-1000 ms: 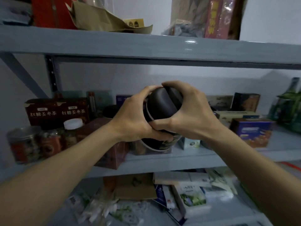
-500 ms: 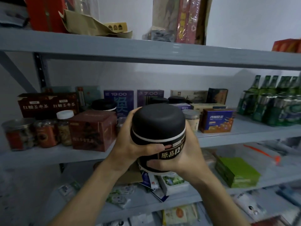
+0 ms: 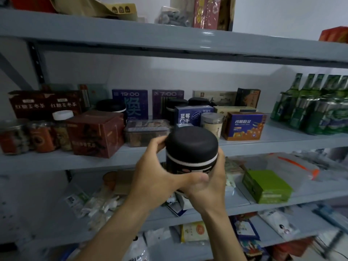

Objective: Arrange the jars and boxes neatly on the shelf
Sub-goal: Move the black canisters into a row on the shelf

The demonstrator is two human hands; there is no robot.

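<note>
I hold a black jar (image 3: 191, 147) with a domed black lid and a white band upright in front of the middle shelf (image 3: 47, 162). My left hand (image 3: 156, 178) wraps its left side, thumb across the label. My right hand (image 3: 211, 183) cups it from the right and below. On that shelf stand dark red boxes (image 3: 95, 133), small jars (image 3: 35, 135), a clear plastic box (image 3: 146, 131), purple boxes (image 3: 130, 103), more black jars (image 3: 176, 108), a clear jar (image 3: 211, 123) and a blue box (image 3: 244, 126).
Green bottles (image 3: 316, 108) crowd the shelf's right end. The top shelf (image 3: 169, 38) holds boxes and a paper bag. The lower shelf carries a green box (image 3: 267, 185), packets and plastic bags. A bare strip of shelf lies in front of the clear box.
The jar went from tilted and close to the shelf to upright and pulled back toward me. My view has shifted right and back, showing the bottles and lower shelves.
</note>
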